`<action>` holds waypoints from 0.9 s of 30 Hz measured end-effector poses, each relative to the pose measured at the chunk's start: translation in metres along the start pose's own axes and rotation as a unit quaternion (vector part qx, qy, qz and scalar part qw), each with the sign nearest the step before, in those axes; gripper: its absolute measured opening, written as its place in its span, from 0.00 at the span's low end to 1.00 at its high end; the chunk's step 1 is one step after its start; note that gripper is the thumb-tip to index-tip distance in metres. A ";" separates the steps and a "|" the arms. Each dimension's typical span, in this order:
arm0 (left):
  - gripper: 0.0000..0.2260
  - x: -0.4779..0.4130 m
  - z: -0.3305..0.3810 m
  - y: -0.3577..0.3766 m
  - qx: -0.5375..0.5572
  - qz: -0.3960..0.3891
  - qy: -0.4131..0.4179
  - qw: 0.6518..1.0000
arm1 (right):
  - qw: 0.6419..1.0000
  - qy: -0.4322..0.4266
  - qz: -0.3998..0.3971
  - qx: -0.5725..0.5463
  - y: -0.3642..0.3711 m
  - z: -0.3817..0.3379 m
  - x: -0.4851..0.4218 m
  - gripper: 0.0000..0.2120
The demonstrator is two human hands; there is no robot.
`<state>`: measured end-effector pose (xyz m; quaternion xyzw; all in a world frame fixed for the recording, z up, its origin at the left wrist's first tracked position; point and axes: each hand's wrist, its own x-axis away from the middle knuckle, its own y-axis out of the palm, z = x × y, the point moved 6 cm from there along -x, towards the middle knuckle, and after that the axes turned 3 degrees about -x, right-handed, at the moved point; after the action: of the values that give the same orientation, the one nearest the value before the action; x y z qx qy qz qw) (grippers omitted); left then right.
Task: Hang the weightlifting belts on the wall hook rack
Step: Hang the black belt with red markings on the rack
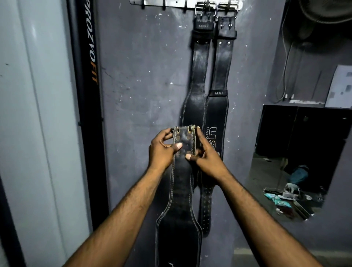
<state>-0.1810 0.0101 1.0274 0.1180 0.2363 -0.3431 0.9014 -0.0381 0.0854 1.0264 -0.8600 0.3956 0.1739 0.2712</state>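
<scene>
Fingers point(167, 131) of my left hand point(162, 152) and right hand point(208, 161) pinch the belt point(181, 190) at its top end, thumbs flat on its face. Wall point(142, 76) ahead; two hung belts point(198, 76) at the right end of the rack point(171, 2); my belt runs vertical; free hooks point(164, 7) well above, up-left, left hand likely nearer.

The rack's point(171, 2) left hooks point(163, 7) were left free; the right ones were taken by two hung belts point(198, 76).
</scene>
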 end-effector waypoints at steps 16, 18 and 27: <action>0.33 -0.184 0.125 0.033 0.036 -0.047 0.215 0.975 | 0.991 -0.111 -0.058 -0.055 -0.068 -0.085 -0.209 0.50; 0.33 -0.213 0.148 0.032 0.026 -0.044 0.241 0.969 | 0.988 -0.127 -0.061 -0.058 -0.076 -0.106 -0.238 0.50; 0.31 -0.329 0.246 0.043 0.005 -0.032 0.312 0.950 | 0.990 -0.137 -0.018 -0.027 -0.118 -0.201 -0.346 0.49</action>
<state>-0.2823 0.1346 1.4077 0.2159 0.5074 -0.3191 0.7708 -0.1464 0.2302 1.4020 -0.8419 0.3346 0.2961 0.3028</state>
